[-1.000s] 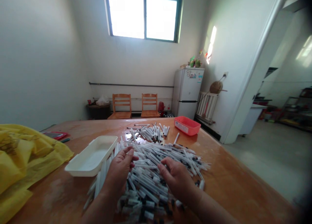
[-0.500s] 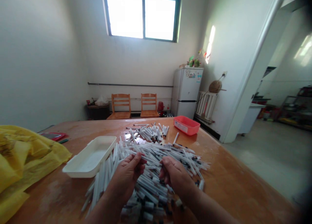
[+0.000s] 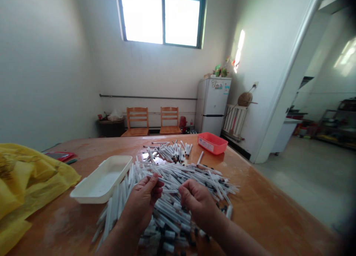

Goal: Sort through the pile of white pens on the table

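A wide heap of white pens [image 3: 169, 209], many with dark tips or caps, spreads over the middle of the table. Above its left part is my left hand [image 3: 144, 198], thumb and fingers pinched on what looks like a slim white pen [image 3: 164, 180] that points to the right. My right hand [image 3: 196, 199] faces it across a small gap, its thumb pressed against curled fingers. Whatever the right fingertips hold is too small or hidden to make out. Farther back lies a smaller group of white pens [image 3: 172, 151] with dark ends.
Left of the heap stands a cream plastic tray [image 3: 91, 201]. A red plastic basket [image 3: 213, 146] sits at the table's back right. Yellow plastic sheeting [image 3: 36, 178] covers the left edge. Two wooden chairs [image 3: 137, 118] and a fridge [image 3: 214, 96] are beyond the table [image 3: 267, 200].
Both hands stay over the heap. My right hand has turned slightly and moved a little left, its fingers curled more tightly. My left hand has shifted slightly left.
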`<action>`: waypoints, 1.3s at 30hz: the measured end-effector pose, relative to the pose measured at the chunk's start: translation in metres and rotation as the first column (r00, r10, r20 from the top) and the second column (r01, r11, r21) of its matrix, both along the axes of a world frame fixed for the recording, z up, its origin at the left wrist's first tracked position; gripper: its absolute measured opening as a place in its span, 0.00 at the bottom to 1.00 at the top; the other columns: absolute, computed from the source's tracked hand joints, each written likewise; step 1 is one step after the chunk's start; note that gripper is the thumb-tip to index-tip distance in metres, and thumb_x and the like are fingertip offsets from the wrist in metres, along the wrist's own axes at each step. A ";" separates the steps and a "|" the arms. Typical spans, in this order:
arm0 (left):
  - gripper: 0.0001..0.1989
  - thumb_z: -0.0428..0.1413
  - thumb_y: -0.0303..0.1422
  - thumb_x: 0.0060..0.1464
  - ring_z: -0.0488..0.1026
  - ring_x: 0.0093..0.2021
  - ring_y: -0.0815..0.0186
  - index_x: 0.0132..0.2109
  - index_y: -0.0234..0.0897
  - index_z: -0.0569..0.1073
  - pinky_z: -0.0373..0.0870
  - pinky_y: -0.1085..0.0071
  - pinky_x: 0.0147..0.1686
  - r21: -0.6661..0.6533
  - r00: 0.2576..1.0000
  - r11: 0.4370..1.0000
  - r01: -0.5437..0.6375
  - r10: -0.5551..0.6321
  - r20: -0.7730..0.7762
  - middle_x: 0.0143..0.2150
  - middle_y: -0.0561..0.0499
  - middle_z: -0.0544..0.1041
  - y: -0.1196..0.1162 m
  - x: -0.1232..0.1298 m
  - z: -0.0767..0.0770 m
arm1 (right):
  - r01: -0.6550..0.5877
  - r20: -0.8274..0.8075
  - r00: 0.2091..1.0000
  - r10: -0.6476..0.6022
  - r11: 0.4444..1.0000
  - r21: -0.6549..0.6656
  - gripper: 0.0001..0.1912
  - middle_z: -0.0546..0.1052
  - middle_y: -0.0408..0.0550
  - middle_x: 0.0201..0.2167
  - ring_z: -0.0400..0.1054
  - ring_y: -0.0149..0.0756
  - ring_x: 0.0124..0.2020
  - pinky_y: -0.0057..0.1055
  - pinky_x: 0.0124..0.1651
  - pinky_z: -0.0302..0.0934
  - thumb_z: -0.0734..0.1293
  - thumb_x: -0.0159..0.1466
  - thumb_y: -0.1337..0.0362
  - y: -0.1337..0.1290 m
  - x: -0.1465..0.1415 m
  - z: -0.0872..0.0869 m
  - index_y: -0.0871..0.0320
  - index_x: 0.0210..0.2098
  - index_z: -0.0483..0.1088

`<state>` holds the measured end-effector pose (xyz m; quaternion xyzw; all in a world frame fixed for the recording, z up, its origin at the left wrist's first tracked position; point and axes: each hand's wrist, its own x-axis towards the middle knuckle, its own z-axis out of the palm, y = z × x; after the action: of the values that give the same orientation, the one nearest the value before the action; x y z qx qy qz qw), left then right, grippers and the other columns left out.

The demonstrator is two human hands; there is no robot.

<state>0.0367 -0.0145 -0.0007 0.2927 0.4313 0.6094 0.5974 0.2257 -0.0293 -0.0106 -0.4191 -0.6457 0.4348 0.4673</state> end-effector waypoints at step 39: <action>0.09 0.64 0.35 0.54 0.72 0.27 0.73 0.37 0.33 0.76 0.70 0.79 0.27 -0.011 0.999 0.999 -0.041 0.041 -0.024 0.30 0.50 0.77 0.002 0.002 0.000 | -0.101 -0.254 0.966 0.047 0.974 -0.202 0.18 0.72 0.39 0.28 0.60 0.24 0.20 0.22 0.22 0.53 0.71 0.61 0.50 0.006 -0.003 -0.003 0.58 0.37 0.65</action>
<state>0.0383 -0.0122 -0.0008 0.2875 0.4480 0.6154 0.5813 0.2223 -0.0232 -0.0138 -0.3845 -0.5472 0.5676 0.4802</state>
